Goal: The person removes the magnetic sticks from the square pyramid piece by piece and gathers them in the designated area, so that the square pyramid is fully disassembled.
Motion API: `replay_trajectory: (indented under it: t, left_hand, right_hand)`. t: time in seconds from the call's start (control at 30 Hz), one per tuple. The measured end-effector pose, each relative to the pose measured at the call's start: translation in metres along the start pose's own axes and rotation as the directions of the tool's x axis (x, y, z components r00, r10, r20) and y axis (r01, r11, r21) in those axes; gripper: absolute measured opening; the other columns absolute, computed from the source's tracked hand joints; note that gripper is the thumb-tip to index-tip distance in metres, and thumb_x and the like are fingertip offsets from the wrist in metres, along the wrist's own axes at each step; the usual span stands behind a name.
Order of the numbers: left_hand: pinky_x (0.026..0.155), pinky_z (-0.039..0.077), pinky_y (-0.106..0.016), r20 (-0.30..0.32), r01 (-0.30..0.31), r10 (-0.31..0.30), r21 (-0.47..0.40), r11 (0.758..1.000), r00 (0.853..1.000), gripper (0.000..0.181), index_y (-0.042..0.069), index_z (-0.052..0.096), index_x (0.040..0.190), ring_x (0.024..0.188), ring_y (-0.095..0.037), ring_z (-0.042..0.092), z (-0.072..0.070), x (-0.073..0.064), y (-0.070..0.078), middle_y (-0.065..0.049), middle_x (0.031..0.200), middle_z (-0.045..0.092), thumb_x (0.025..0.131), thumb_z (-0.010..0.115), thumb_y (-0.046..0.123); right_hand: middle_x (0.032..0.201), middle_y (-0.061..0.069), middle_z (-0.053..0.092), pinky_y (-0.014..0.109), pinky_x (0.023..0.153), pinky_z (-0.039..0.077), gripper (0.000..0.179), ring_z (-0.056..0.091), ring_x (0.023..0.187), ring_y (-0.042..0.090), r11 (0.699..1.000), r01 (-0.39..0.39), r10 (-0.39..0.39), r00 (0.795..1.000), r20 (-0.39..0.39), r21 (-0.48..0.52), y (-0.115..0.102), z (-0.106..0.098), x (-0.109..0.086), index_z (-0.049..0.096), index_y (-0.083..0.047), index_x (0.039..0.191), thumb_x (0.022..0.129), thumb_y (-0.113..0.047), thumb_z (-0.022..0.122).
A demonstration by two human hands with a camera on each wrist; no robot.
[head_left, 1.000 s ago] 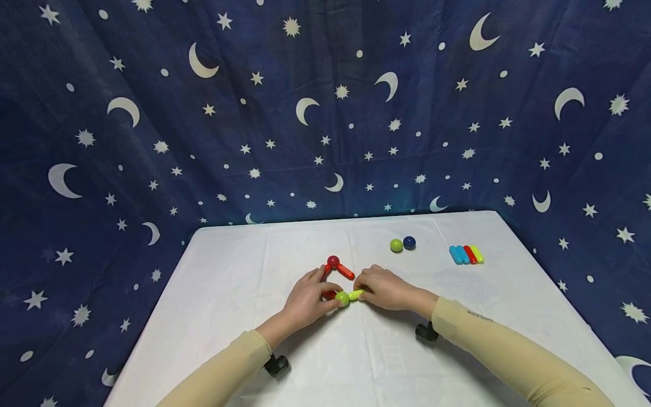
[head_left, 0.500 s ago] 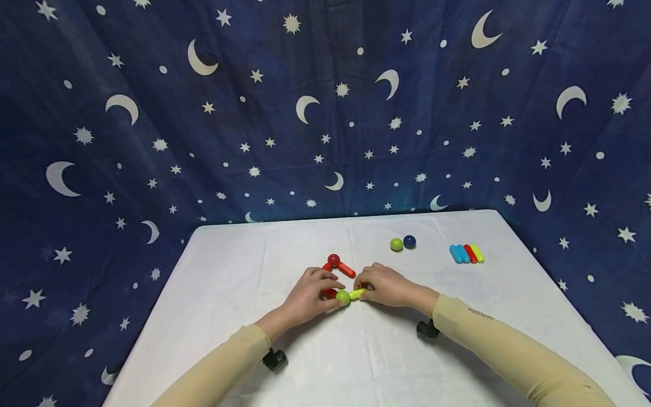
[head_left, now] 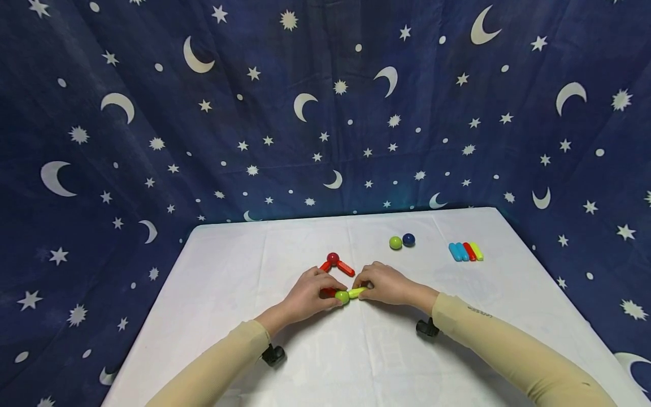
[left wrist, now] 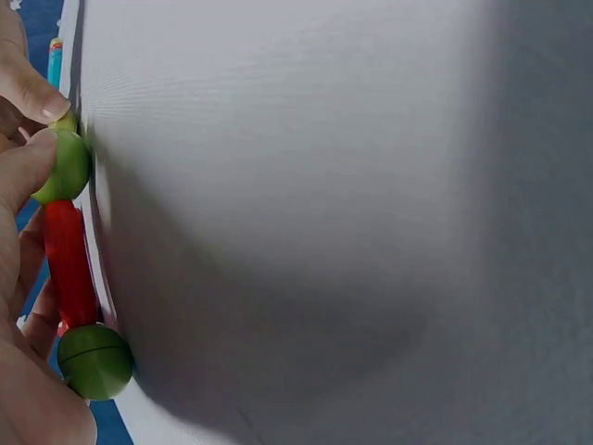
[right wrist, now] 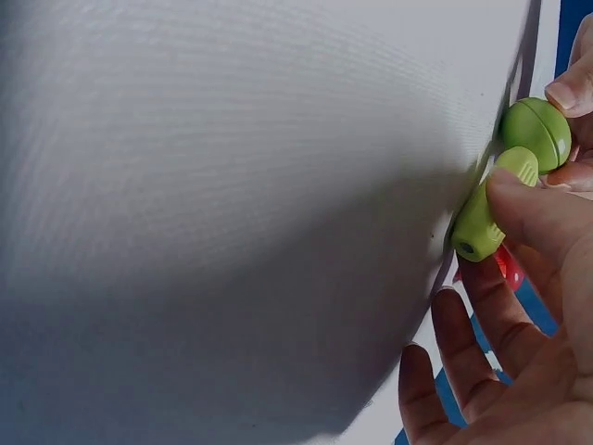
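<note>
My left hand (head_left: pixel 311 294) pinches a green ball (head_left: pixel 342 297), its thumb on the near side. A red stick (left wrist: pixel 69 264) runs from this ball to a second green ball (left wrist: pixel 95 362) under my palm, mostly hidden in the head view. My right hand (head_left: pixel 385 284) pinches a yellow-green stick (right wrist: pixel 477 222) between thumb and index finger; its other fingers are spread. The stick's far end meets the green ball in the right wrist view. Just beyond my hands, a red ball (head_left: pixel 333 258) joins two red sticks, the right red stick (head_left: pixel 346 268) having a free end.
A loose green ball (head_left: pixel 395 243) and a dark blue ball (head_left: pixel 408 240) lie at the back of the white table (head_left: pixel 437 367). Farther right is a row of blue, red and yellow sticks (head_left: pixel 465 252). A dark blue star-patterned cloth (head_left: pixel 325 113) hangs behind.
My left fingers have drawn back from the far left red stick toward the green ball. My right hand keeps its pinch on the yellow-green stick, almost unmoved.
</note>
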State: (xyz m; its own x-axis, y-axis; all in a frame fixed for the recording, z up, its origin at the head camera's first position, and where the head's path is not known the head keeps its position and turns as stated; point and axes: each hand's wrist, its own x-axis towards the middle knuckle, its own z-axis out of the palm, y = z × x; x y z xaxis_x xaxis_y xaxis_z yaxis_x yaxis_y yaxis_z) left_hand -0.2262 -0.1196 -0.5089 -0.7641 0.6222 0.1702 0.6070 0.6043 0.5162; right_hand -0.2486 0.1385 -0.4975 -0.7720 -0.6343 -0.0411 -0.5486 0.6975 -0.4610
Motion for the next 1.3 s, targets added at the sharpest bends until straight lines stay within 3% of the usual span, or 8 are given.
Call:
replay_trajectory:
  t: [0.33,0.53,0.8,1.0,1.17,1.3]
  left_hand:
    - [0.094,0.039,-0.037,0.021,0.03,-0.03,-0.006,1.0,0.999,0.028,0.03,0.077,0.116,0.105,-0.009,0.049,0.001,0.003,-0.002,0.024,0.109,0.07,0.088,0.083,0.033]
    - [0.095,0.04,-0.038,0.021,0.062,-0.062,-0.026,0.998,0.998,0.029,0.031,0.076,0.117,0.109,-0.01,0.048,-0.001,0.0,-0.003,0.026,0.108,0.068,0.089,0.082,0.033]
    - [0.094,0.04,-0.038,0.017,0.088,-0.088,-0.044,0.995,0.996,0.031,0.032,0.076,0.118,0.107,-0.011,0.048,-0.001,-0.001,-0.003,0.022,0.112,0.068,0.088,0.083,0.034]
    - [0.093,0.041,-0.038,0.018,0.089,-0.088,-0.053,0.995,0.996,0.031,0.033,0.076,0.118,0.106,-0.011,0.048,0.001,-0.001,-0.003,0.021,0.113,0.068,0.089,0.082,0.034]
    - [0.094,0.04,-0.039,0.014,0.087,-0.087,-0.058,0.994,0.996,0.03,0.033,0.075,0.118,0.106,-0.011,0.047,0.002,-0.001,-0.004,0.02,0.113,0.068,0.089,0.082,0.034]
    - [0.095,0.04,-0.039,0.012,0.089,-0.089,-0.06,0.994,0.996,0.03,0.032,0.076,0.118,0.105,-0.011,0.047,0.001,-0.002,-0.004,0.019,0.112,0.069,0.089,0.082,0.033]
  right_hand:
    - [0.098,-0.014,0.064,0.035,0.083,0.046,0.013,0.052,0.092,0.011,0.998,0.06,-0.06,0.998,-0.005,-0.023,0.002,-0.004,-0.003,0.077,-0.023,0.104,0.092,-0.023,0.079]
    - [0.095,-0.014,0.062,0.035,0.084,0.045,0.01,0.05,0.09,0.011,0.999,-0.008,0.008,1.0,-0.005,-0.049,0.011,-0.009,-0.007,0.076,-0.022,0.101,0.092,-0.021,0.079]
    - [0.094,-0.016,0.062,0.034,0.082,0.046,0.013,0.051,0.089,0.01,0.998,-0.059,0.059,0.998,-0.003,-0.008,0.015,-0.011,-0.013,0.076,-0.025,0.104,0.092,-0.026,0.079]
    - [0.099,-0.016,0.065,0.037,0.086,0.048,0.014,0.056,0.096,0.01,0.987,-0.117,0.123,0.991,-0.051,0.114,0.023,-0.024,-0.026,0.075,-0.025,0.108,0.094,-0.026,0.076]
    - [0.104,-0.008,0.067,0.046,0.093,0.05,0.017,0.06,0.099,0.015,0.954,-0.14,0.179,0.975,-0.129,0.266,0.038,-0.041,-0.043,0.074,-0.019,0.112,0.095,-0.022,0.075]
    - [0.104,-0.002,0.066,0.051,0.094,0.048,0.019,0.058,0.102,0.022,0.946,-0.167,0.22,0.96,-0.171,0.279,0.048,-0.051,-0.057,0.071,-0.018,0.114,0.096,-0.024,0.073]
